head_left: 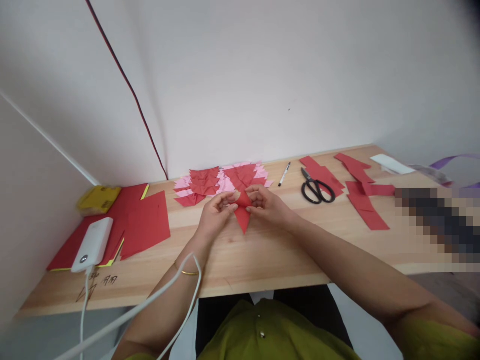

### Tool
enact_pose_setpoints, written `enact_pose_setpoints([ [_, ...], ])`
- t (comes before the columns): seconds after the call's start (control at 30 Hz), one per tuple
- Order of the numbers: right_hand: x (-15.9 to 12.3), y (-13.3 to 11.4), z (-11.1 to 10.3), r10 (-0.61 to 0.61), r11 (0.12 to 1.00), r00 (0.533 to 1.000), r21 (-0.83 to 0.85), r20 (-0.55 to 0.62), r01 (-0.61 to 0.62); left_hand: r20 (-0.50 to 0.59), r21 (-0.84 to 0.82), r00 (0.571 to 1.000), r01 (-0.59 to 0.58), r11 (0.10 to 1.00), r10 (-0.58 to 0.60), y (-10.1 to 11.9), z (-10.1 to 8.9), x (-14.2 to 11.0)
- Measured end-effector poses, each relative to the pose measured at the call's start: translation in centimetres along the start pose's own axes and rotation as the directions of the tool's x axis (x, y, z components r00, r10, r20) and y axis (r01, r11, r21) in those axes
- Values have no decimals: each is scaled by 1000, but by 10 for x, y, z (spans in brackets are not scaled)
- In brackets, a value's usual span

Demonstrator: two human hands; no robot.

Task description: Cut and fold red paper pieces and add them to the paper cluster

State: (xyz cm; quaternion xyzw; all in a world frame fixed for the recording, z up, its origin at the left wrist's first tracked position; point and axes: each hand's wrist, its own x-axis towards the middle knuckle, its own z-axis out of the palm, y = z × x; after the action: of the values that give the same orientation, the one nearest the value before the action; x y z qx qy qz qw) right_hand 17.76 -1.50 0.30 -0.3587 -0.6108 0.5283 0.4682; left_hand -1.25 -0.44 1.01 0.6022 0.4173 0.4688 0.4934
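Observation:
Between my two hands is a small piece of red paper [243,218], folded so that its point faces down toward me. My left hand [222,206] pinches its left edge between thumb and fingers. On the other side, my right hand [265,204] grips the right edge the same way. Fingers cover parts of the upper paper. Just behind my hands lie folded red paper pieces [204,181] and pink paper pieces [183,184] in overlapping rows by the wall.
Black-handled scissors [317,191] and a marker pen [285,174] lie right of my hands. Farther right are red paper strips [369,212] and a white strip [392,164]. At left, red sheets [147,227] lie near a white power bank [93,244] and a yellow packet [99,200]. A white cable [150,295] crosses my left arm.

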Motion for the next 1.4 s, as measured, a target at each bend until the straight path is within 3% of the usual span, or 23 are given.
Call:
enact_pose_setpoints([
  [0.13,0,1,1,9,1000,1000,21,-1,-9,-2,-35,997,73,997,-73,-4,2,1],
  [0.47,1,3,0,8,998,1000,-61,4,-8,-27,-109,997,63,992,-66,0,7,-1],
  [0.6,0,1,-1,-37,984,997,-179,-67,24,122,-158,985,137,978,-119,0,8,-2],
  [0.7,-2,0,-1,-105,947,992,-312,-67,79,267,-153,947,227,962,-181,-1,10,-5],
  [0.93,-7,-6,-1,-173,853,983,-489,66,183,324,-89,901,332,939,-288,-2,8,-8],
  [1.1,-6,-9,-1,-244,787,969,-579,24,213,226,-143,916,368,919,-331,-5,9,-8],
  [1.27,-6,-12,-4,-526,565,850,-747,1,350,85,-358,951,308,882,-298,2,14,-5],
  [1.4,-11,-15,2,-559,427,824,-820,92,381,14,-429,951,286,857,-310,9,17,-5],
])
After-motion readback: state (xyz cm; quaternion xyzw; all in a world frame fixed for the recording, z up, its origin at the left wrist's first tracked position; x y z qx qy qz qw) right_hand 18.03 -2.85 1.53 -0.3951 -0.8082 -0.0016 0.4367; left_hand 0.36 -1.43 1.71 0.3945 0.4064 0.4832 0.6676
